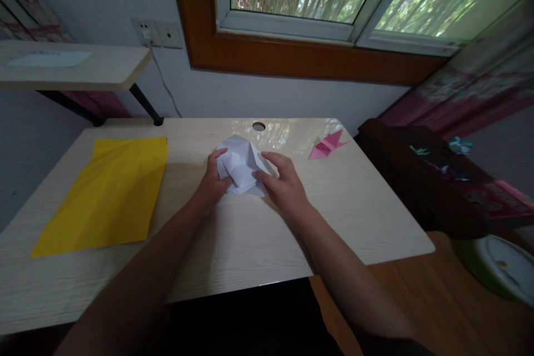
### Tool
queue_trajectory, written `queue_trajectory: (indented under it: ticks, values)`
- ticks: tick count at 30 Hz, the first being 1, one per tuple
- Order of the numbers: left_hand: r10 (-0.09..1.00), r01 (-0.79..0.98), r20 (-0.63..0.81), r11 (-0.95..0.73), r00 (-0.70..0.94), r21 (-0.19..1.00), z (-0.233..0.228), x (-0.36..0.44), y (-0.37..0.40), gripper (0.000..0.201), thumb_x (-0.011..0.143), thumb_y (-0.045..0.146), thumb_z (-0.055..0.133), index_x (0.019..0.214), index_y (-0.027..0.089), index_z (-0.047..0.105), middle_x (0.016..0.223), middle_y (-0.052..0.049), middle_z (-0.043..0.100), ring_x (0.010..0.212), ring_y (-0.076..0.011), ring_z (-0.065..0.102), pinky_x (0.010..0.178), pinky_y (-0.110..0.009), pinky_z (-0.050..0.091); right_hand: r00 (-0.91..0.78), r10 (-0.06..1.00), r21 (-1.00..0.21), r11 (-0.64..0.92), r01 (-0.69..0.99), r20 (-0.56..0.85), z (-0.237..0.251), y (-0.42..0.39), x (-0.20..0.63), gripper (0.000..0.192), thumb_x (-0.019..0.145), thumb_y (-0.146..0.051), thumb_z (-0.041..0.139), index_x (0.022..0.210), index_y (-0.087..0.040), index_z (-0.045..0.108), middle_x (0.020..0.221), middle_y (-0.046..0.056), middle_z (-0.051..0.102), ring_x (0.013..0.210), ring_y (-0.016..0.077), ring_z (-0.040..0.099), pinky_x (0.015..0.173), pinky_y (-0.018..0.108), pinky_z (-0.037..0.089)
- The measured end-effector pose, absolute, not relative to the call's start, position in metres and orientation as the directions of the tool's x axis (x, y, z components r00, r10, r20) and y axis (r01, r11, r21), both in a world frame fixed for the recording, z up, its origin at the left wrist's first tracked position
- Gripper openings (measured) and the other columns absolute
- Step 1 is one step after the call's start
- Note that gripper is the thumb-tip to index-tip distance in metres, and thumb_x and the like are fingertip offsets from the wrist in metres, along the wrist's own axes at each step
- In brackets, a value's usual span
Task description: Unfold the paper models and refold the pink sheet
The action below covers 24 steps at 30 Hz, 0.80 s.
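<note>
Between my two hands is a sheet of white paper, creased and partly folded into a loose, uneven shape just over the desk. My left hand grips its left side, thumb on the near face and fingers curled round the edge. On the opposite side my right hand pinches the paper, its thumb pressing the front and the index finger stretched along the upper edge. The fingers behind the paper are partly hidden. To the right lies a pink folded paper crane, apart from both hands.
Yellow paper lies flat on the left of the pale wooden desk. A raised shelf stands at the back left. The desktop has a round cable hole. A green-and-white bin sits on the floor at right.
</note>
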State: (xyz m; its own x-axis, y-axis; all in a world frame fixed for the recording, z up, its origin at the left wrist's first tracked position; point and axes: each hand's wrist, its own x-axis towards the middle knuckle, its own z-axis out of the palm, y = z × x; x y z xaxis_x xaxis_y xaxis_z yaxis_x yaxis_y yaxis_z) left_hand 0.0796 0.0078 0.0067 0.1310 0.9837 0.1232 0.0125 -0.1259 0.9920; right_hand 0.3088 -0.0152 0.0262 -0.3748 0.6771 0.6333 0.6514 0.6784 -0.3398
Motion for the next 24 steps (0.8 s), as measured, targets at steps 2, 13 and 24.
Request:
queue_trajectory:
  ticks: [2,13,24]
  values:
    - [0.977,0.05,0.173,-0.181,0.128,0.982,0.005,0.079,0.009,0.081,0.073,0.017,0.071,0.144,0.028,0.033,0.13,-0.01,0.054,0.106,-0.024,0.063,0.08,-0.035,0.058,-0.371,0.668,-0.304,0.669,0.678,0.645,0.028,-0.014,0.309,0.024,0.093,-0.024,0.065,0.113,-0.035,0.068,0.146,0.004,0.05,0.133,0.0308,0.048,0.109,0.055,0.046]
    - [0.981,-0.006,0.193,-0.192,0.039,0.981,0.015,0.081,0.008,0.086,0.077,0.015,0.069,0.15,0.032,0.028,0.147,-0.014,0.049,0.081,-0.0129,0.067,0.07,-0.027,0.054,-0.257,0.727,-0.253,0.511,0.821,0.637,0.025,-0.012,0.306,0.013,0.096,-0.025,0.061,0.089,-0.021,0.071,0.12,0.012,0.064,0.106,0.0282,0.057,0.089,0.047,0.056]
    - [0.996,0.03,0.088,-0.087,-0.03,0.996,0.019,0.078,0.01,0.049,0.08,0.025,0.067,0.127,0.02,0.054,0.122,-0.01,0.063,0.081,-0.0143,0.063,0.065,-0.024,0.049,-0.189,0.839,-0.519,0.475,0.711,0.51,0.01,-0.002,0.316,0.016,0.097,-0.033,0.059,0.1,-0.022,0.07,0.113,0.011,0.062,0.098,0.0231,0.065,0.085,0.039,0.057]
